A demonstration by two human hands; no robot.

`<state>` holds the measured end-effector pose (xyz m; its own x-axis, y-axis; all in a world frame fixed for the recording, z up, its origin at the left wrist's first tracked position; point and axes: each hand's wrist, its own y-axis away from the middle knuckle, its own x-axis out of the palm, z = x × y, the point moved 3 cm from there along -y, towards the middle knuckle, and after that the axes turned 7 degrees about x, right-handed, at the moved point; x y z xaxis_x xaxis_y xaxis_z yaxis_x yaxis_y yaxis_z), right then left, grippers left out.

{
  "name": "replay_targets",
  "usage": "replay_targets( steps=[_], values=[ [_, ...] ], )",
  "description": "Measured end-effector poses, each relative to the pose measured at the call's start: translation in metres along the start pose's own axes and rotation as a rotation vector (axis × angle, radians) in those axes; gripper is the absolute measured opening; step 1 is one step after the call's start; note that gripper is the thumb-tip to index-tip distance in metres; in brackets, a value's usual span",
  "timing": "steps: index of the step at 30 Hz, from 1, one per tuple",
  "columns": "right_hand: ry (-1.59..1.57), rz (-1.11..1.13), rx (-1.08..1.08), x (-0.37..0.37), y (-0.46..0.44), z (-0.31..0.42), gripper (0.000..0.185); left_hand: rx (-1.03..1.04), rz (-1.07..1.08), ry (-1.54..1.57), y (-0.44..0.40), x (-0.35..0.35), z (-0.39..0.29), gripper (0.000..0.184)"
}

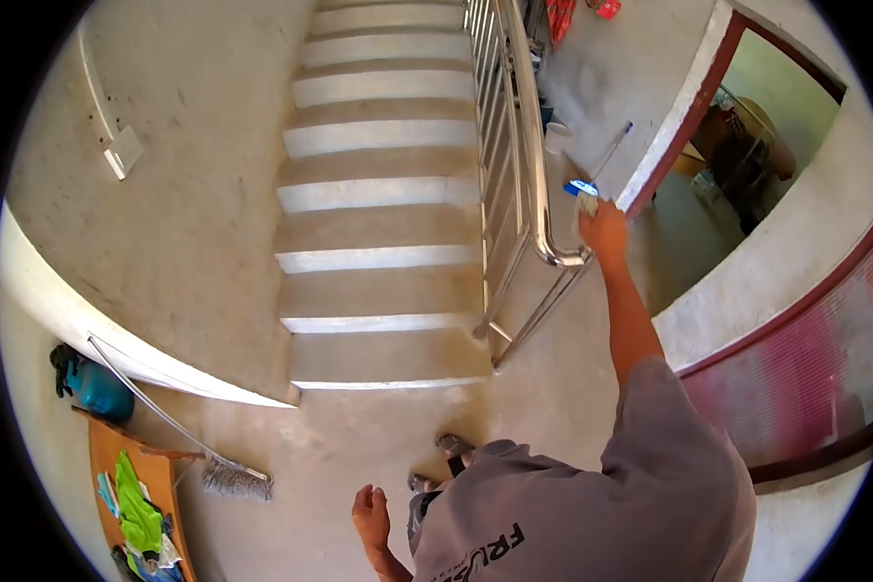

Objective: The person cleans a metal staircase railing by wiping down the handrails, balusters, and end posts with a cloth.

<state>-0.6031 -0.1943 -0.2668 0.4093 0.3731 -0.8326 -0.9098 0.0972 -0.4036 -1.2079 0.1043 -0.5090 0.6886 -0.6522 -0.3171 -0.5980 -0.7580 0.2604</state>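
My right hand [603, 231] is stretched forward at the end of the metal handrail [532, 126], with its fingers closed on a greyish cloth [587, 205]. The cloth hangs just beyond the rail's curved end; whether it touches the metal cannot be made out. Low in the view, my left hand [370, 512] hangs beside my body with its fingers partly curled, and nothing shows in it. Both sandalled feet stand on the floor below the stairs [388, 291].
A mop [238, 480] leans at the left near an orange table [107, 466] with clothes on it and a teal container [102, 390]. A blue broom or dustpan [581, 187] and a white bucket [557, 137] stand beyond the rail. A doorway opens at the right.
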Motion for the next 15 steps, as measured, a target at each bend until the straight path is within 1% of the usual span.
replay_targets(
  steps=[2,3,5,6,7,8,9,10,12,13,14,15],
  values=[
    [-0.108,0.033,0.144,0.006,-0.033,-0.013,0.046,0.007,0.0,0.012,0.007,-0.006,0.009,0.038],
    [-0.102,0.032,0.154,0.004,-0.036,-0.019,0.046,-0.003,0.004,-0.008,0.01,-0.009,0.023,0.038],
    [-0.417,-0.071,0.314,-0.008,-0.042,-0.029,0.051,-0.007,0.014,-0.023,0.015,-0.017,0.05,0.037],
    [-0.618,-0.148,0.293,0.014,-0.056,-0.061,0.034,0.028,0.015,-0.086,0.018,-0.019,0.065,0.037],
    [-0.612,-0.156,0.287,0.015,-0.05,-0.066,0.034,0.061,0.015,-0.144,0.019,-0.018,0.073,0.037],
    [-0.868,-0.132,0.31,0.014,-0.036,-0.074,0.034,0.06,0.021,-0.13,0.021,-0.016,0.066,0.037],
    [-1.126,-0.099,0.331,0.013,-0.022,-0.079,0.035,0.017,0.046,-0.179,0.025,-0.018,0.059,0.037],
    [-1.119,-0.106,0.325,0.012,-0.007,-0.082,0.035,-0.022,0.077,-0.232,0.026,-0.019,0.051,0.037],
    [-0.79,-0.179,0.117,0.011,0.022,-0.079,0.038,-0.003,0.1,-0.238,0.02,-0.017,0.045,0.037],
    [-0.781,-0.187,0.118,0.012,0.033,-0.079,0.038,0.014,0.112,-0.251,0.017,-0.016,0.04,0.037],
    [-0.574,-0.307,-0.044,0.012,0.043,-0.071,0.041,0.111,0.097,-0.26,0.016,-0.014,0.028,0.037],
    [-0.366,-0.421,-0.206,0.01,0.047,-0.063,0.045,0.114,0.097,-0.257,0.014,-0.012,0.027,0.037]
  ],
)
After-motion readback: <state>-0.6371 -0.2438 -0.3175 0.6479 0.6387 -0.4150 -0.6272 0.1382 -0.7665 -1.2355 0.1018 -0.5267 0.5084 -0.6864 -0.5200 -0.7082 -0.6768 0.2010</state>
